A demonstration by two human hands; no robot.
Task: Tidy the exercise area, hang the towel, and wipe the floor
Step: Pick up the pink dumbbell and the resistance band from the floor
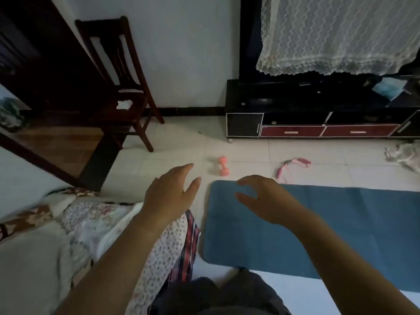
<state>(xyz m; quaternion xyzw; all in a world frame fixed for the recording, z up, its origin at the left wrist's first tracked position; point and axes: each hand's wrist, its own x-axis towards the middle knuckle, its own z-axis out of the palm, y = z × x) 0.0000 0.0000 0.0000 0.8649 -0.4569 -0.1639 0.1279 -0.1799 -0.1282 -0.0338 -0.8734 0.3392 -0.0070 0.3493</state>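
A blue exercise mat (329, 228) lies flat on the pale tiled floor, running off to the right. A small pink dumbbell (222, 166) lies on the tiles just beyond the mat's left end. To its right lies a pink skipping rope (292, 167) in a loose heap. A crumpled pale cloth (404, 155) sits on the floor at the far right. My left hand (172, 192) hovers over the tiles left of the mat, fingers spread, holding nothing. My right hand (268, 198) hangs above the mat's left end, fingers loosely bent, empty.
A dark wooden chair (122, 83) with a white rag on its seat stands by the wall at the left. A black TV cabinet (318, 119) with red drawers lines the far wall, lace cover above. A sofa with patterned covers (91, 223) fills the lower left.
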